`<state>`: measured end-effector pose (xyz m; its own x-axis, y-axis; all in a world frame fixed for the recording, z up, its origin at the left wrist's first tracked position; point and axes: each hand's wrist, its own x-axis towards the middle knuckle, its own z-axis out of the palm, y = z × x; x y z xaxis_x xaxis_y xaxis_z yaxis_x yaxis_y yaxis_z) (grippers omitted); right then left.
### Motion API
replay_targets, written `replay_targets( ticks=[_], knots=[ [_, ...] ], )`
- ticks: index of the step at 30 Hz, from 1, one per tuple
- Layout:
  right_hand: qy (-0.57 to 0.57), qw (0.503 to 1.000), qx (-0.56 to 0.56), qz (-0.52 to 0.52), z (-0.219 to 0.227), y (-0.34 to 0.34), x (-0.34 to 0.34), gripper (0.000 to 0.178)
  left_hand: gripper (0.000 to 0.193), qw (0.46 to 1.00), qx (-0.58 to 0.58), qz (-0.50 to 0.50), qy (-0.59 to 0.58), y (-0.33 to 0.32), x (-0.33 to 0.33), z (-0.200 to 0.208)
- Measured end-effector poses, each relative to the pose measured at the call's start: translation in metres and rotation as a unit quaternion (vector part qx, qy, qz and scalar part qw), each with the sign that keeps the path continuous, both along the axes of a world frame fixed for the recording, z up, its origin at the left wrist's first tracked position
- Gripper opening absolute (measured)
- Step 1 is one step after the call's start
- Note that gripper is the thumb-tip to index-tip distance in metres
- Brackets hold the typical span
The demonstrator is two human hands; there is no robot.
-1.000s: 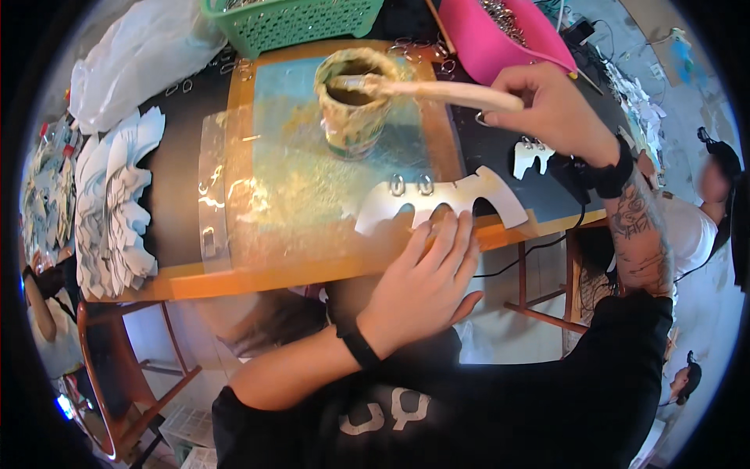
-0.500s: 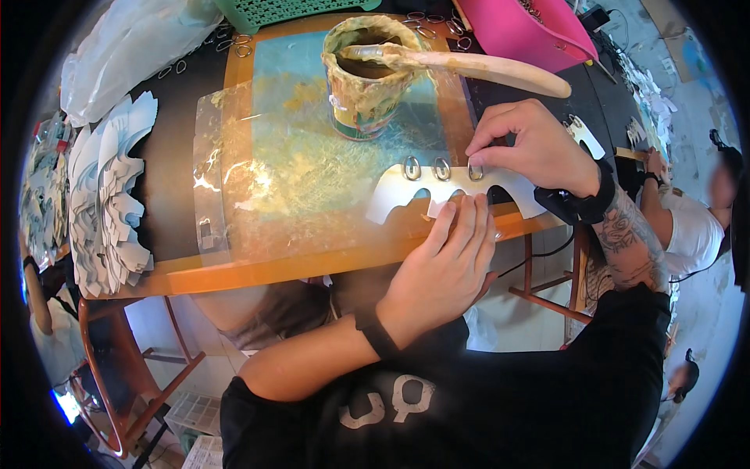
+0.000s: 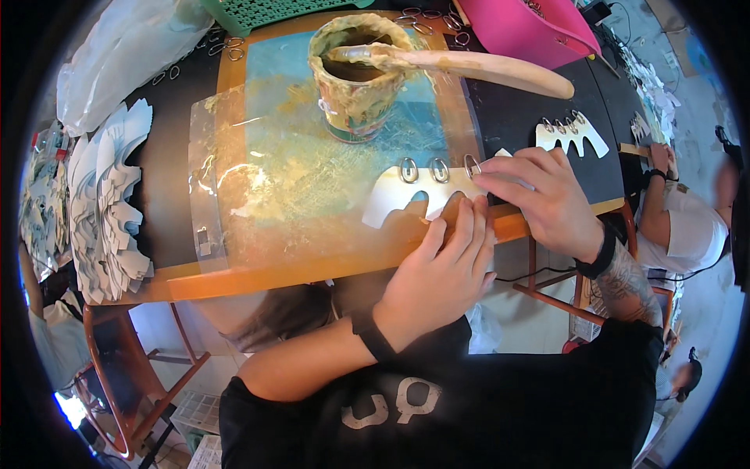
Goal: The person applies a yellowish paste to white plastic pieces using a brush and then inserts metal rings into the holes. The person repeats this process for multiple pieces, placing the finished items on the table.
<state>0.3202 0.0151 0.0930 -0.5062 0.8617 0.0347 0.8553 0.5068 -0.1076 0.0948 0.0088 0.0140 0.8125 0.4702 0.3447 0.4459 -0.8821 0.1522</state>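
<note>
A white scalloped cut piece (image 3: 394, 190) lies near the table's front edge, with metal oval rings (image 3: 439, 170) along its upper edge. My left hand (image 3: 441, 266) rests its stretched fingers on the lower edge of the piece, pressing it against the table. The fingertips of my right hand (image 3: 551, 195) are closed at the third metal ring (image 3: 473, 166), which leans to one side. That hand covers the right end of the piece. Just behind it lies a similar white piece (image 3: 574, 134) with several rings fitted along its top.
A glue-crusted can (image 3: 355, 109) with a wooden-handled brush (image 3: 500, 70) across its mouth stands on a smeared plastic sheet (image 3: 297, 180). White cut pieces (image 3: 113, 203) are stacked at left beside a plastic bag (image 3: 129, 55). Pink bin (image 3: 531, 31) and green basket (image 3: 289, 12) stand behind. Another person (image 3: 680, 219) sits at right.
My right hand has moved down and slightly right, uncovering the second ringed piece behind it. The third ring now tilts more. My left hand has stayed on the piece.
</note>
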Motion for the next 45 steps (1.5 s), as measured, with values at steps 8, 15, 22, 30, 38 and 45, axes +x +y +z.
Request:
replay_targets(
  ticks=[8, 15, 22, 30, 38, 45],
  knots=[
    [-0.046, 0.999, 0.022, -0.007, -0.006, -0.006, -0.010, 0.051, 0.068, 1.000, 0.006, 0.008, 0.007, -0.002, 0.001, 0.002],
    [0.012, 1.000, -0.006, -0.027, 0.013, 0.004, 0.006, 0.046, 0.067, 1.000, 0.019, 0.003, 0.008, -0.002, 0.002, 0.003],
    [0.034, 0.978, 0.139, -0.151, 0.114, 0.128, 0.087, 0.030, 0.062, 1.000, 0.008, 0.010, 0.003, -0.002, 0.000, -0.001],
    [-0.161, 0.949, -0.194, -0.189, 0.080, 0.233, 0.129, 0.020, 0.062, 1.000, 0.011, -0.001, -0.013, 0.001, 0.001, 0.001],
    [-0.176, 0.953, -0.133, -0.206, 0.073, 0.232, 0.158, 0.030, 0.062, 1.000, 0.017, -0.012, -0.005, 0.003, -0.002, 0.001],
    [-0.043, 0.993, 0.050, -0.102, 0.085, 0.216, 0.198, 0.023, 0.063, 0.999, 0.015, -0.023, -0.025, 0.003, 0.002, 0.000]
  ],
)
